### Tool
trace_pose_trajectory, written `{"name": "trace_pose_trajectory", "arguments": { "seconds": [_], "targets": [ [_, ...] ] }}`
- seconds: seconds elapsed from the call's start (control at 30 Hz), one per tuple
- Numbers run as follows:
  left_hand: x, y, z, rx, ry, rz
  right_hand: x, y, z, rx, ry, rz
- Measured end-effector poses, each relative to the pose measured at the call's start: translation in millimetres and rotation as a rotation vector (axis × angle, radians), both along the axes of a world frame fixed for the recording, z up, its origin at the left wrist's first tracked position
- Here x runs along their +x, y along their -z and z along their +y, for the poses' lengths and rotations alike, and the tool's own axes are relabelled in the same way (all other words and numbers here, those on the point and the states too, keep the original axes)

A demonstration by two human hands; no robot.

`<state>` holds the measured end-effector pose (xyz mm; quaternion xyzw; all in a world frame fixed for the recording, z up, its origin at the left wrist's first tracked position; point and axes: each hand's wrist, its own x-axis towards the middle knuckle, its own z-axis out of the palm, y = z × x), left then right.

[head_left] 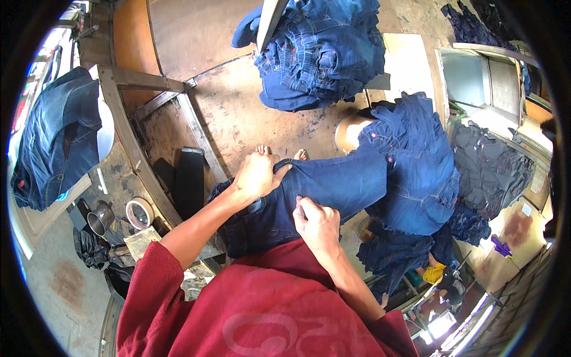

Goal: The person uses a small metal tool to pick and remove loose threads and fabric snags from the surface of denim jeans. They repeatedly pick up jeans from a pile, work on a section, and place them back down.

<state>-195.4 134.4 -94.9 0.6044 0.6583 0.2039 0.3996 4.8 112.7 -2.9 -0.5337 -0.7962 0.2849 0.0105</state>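
Observation:
A pair of dark blue jeans [348, 181] lies across my lap, one leg stretched out to the right. My left hand [256, 177] is closed on the upper edge of the denim, thumb and fingers pinching the cloth. Lower and to the right, my right hand [319, 221] is curled with its fingertips pressed together against the jeans. A tiny dark bit shows at those fingertips, too small to name, and I cannot tell whether it is a tool or cloth. Part of the jeans is bunched below my left forearm.
Ahead rises a big pile of jeans [324, 53]. More denim [413, 160] hangs in a heap at right, beside dark grey garments [491, 169]. At left are a wooden frame [128, 131], draped jeans [59, 137], a tape roll [140, 213] and a metal cup [100, 220].

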Motion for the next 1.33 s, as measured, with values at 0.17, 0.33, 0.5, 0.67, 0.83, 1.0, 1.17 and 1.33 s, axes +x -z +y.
{"name": "trace_pose_trajectory", "arguments": {
  "seconds": [0.17, 0.33, 0.5, 0.67, 0.83, 1.0, 1.17, 1.33],
  "targets": [
    [0.0, 0.6, -0.3, -0.032, 0.001, 0.011, -1.4, -1.9, 2.4, 0.081, 0.038, 0.077],
    [0.5, 5.8, 0.5, 0.028, -0.006, 0.006, -1.0, -1.3, -2.4, 0.057, 0.058, 0.053],
    [1.9, 5.8, -2.7, -0.080, 0.017, 0.046, 0.8, -0.7, -5.1, 0.057, 0.024, 0.011],
    [1.8, 2.5, 1.8, -0.043, -0.006, -0.002, -0.7, -3.4, 1.3, 0.075, 0.024, 0.020],
    [-8.9, -31.6, -6.3, -0.088, -0.051, 0.055, 17.9, -14.4, 1.0, -0.554, 0.452, 0.494],
    [-6.7, -100.3, -109.1, 0.315, -0.673, 0.136, 51.1, -19.1, -6.6, -0.757, 0.722, 0.851],
    [38.4, -124.9, -177.7, -0.328, -1.103, -0.378, 48.2, -16.5, -20.4, -0.176, 0.374, 0.520],
    [17.4, -128.9, -171.7, -0.742, -0.686, -0.590, 52.1, -27.1, -21.7, 0.058, 0.134, 0.410]
  ]
}}
